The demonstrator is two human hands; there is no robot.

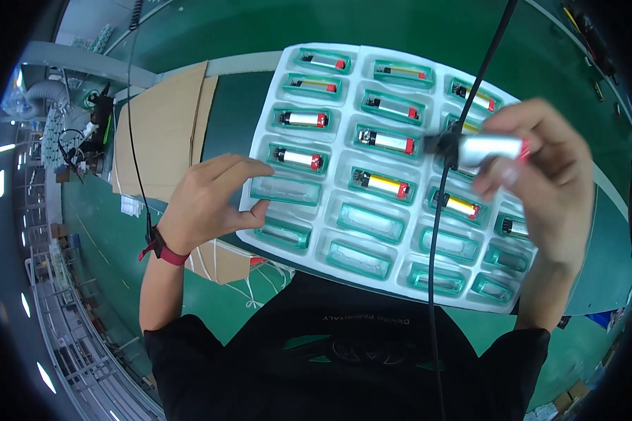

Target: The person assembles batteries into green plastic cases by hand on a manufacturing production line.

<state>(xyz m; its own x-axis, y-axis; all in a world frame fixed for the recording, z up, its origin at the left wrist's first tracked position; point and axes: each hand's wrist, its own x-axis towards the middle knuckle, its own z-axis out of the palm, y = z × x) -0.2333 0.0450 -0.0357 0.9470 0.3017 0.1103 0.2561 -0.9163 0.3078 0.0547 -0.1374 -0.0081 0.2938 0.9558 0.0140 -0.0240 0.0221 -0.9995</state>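
My left hand (221, 196) is at the left edge of a white foam tray (328, 168). Its thumb and fingers bracket the left end of a clear green plastic case (286, 190) with nothing inside. Above the tray's right side, my right hand (541, 158) pinches a silver cylindrical battery cell (490, 149), slightly blurred. The cell has a red end beside my fingers and a dark end pointing left. Similar cells (386, 184) with red ends lie in green cases in the farther rows, while several nearer cases (358, 258) hold none.
A black cable (435, 266) hangs across the view in front of the tray, and a thinner cord (135, 126) runs to my red wristband (163, 249). Brown cardboard (158, 140) lies left of the tray on the green table (232, 116). Metal racks stand far left.
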